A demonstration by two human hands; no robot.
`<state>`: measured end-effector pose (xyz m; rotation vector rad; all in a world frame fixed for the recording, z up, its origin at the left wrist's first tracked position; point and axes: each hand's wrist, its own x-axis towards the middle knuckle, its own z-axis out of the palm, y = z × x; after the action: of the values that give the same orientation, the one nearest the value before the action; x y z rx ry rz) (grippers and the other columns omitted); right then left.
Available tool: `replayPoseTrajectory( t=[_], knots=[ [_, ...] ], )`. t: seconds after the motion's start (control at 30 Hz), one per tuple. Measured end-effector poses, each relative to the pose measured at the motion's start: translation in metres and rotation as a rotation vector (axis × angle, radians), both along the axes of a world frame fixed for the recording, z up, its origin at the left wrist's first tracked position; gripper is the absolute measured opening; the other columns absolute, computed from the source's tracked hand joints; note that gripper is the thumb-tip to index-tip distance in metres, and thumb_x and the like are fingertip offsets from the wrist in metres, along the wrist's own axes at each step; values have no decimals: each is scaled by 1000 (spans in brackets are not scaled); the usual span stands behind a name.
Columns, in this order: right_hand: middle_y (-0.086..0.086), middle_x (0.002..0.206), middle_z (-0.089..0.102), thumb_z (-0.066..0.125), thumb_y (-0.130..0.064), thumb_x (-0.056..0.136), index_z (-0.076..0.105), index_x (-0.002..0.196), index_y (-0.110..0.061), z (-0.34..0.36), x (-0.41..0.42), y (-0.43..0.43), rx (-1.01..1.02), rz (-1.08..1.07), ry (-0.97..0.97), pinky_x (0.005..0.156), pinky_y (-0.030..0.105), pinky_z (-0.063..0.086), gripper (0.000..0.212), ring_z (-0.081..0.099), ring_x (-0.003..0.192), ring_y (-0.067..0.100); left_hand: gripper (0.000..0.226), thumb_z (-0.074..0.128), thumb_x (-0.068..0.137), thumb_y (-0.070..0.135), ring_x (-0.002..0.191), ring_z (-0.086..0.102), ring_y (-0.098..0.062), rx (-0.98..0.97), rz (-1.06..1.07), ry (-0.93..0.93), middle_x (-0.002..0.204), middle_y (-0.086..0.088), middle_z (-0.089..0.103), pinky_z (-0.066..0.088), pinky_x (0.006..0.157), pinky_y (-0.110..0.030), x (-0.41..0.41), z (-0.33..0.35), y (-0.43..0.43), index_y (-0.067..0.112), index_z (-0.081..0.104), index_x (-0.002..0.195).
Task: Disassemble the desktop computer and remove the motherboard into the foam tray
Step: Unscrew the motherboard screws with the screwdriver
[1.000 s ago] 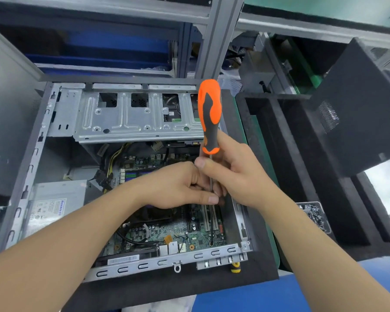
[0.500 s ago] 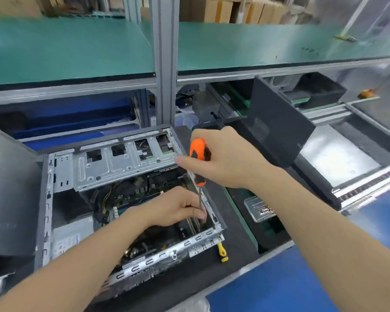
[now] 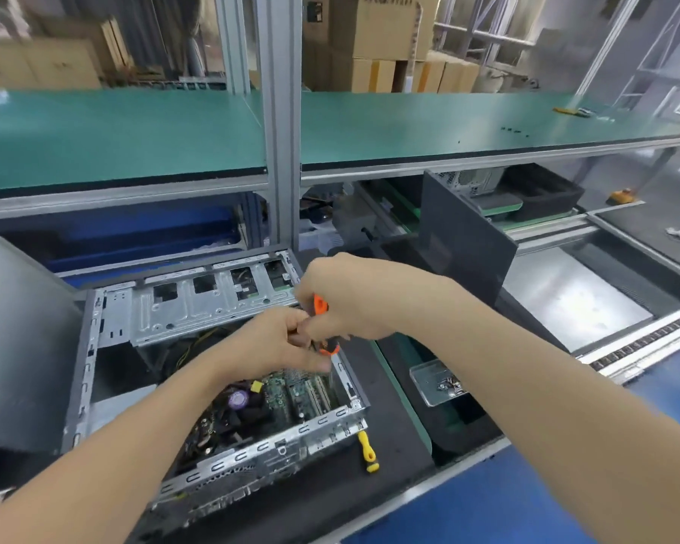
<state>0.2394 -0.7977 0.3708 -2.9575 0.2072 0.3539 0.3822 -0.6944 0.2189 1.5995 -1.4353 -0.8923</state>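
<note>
I'm on the unscrewing step: my right hand (image 3: 344, 296) is wrapped round the screwdriver (image 3: 321, 306) handle, while my left hand (image 3: 279, 341) pinches its shaft low down to steady it (the tip is hidden behind my fingers), both toward two o'clock of the case (image 3: 252, 453). The motherboard (image 3: 291, 390) lies flat inside the case, at six o'clock from my hands, not yet lifted. Next, I judge, the tip must seat squarely in a screw before I turn it — only once all screws are out can the board go to the foam tray (image 3: 472, 420) at three o'clock of the case.
</note>
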Motion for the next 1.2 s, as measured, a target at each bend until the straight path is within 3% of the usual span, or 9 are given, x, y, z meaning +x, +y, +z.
replayPoseTrajectory(
  t=[0.13, 0.27, 0.4, 0.53, 0.63, 0.7, 0.8, 0.97, 1.2],
  knots=[
    [-4, 75, 72, 70, -36, 92, 64, 90, -31, 15, 0, -9, -33, 183, 103, 52, 26, 39, 8, 62, 65, 6, 30, 86, 80, 45, 89, 59, -21, -102, -26, 260, 89, -22, 67, 47, 83, -31, -18, 12, 3, 25, 76, 101],
    [-7, 90, 72, 74, -20, 88, 67, 98, -32, 23, -4, -16, -189, 295, 204, 56, 29, 45, 17, 60, 73, 5, 63, 86, 82, 42, 79, 41, -38, -76, 42, 353, 86, -25, 48, 36, 84, -41, -29, 10, 0, -9, 49, 78],
    [-5, 91, 70, 71, -11, 84, 68, 101, -26, 20, -8, -12, -198, 369, 196, 57, 28, 43, 23, 59, 76, 9, 64, 83, 85, 38, 98, 56, -45, -66, 20, 332, 99, -27, 60, 48, 100, -45, -37, 13, 0, -17, 51, 89],
    [-14, 76, 64, 72, -44, 88, 65, 105, -23, 22, -14, -7, -119, 296, 112, 66, 33, 54, 27, 63, 82, 12, 26, 74, 94, 21, 115, 68, -26, -69, -14, 261, 115, -10, 73, 54, 98, -31, -38, 19, 4, 11, 71, 118],
    [0, 67, 58, 53, -70, 93, 53, 70, -17, 15, -10, 2, -221, 30, -125, 48, 32, 45, 58, 57, 58, 18, 26, 74, 94, 33, 91, 61, -37, -44, -16, 189, 90, -20, 61, 52, 95, -35, -34, 20, 4, 20, 74, 116],
    [4, 72, 52, 48, -62, 100, 46, 68, -13, 4, -3, 12, -287, -191, -119, 46, 27, 33, 58, 45, 52, 19, 25, 75, 93, 33, 82, 50, -37, -50, -12, 221, 82, -18, 48, 52, 99, -44, -30, 15, 3, 21, 74, 115],
    [6, 79, 51, 50, -32, 103, 55, 86, -10, -9, 6, 17, -182, -217, -31, 36, 22, 32, 28, 43, 49, 20, 33, 81, 89, 31, 99, 60, -31, -86, -49, 356, 101, -21, 66, 54, 99, -38, -28, 14, 2, 20, 74, 119],
    [2, 63, 53, 56, -23, 99, 48, 69, -16, -1, 5, 8, -198, -5, 24, 43, 24, 36, 32, 52, 51, 16, 36, 84, 86, 22, 99, 64, -27, -61, -13, 329, 107, -19, 71, 54, 93, -49, -25, 11, -6, 13, 71, 119],
    [-5, 65, 63, 54, -28, 99, 67, 80, -19, 9, 0, -7, -170, 264, 95, 49, 27, 39, 25, 54, 57, 7, 39, 82, 85, 10, 115, 69, -25, -61, -70, 381, 115, -12, 74, 55, 93, -31, -25, 14, -11, 0, 65, 119]
  ],
)
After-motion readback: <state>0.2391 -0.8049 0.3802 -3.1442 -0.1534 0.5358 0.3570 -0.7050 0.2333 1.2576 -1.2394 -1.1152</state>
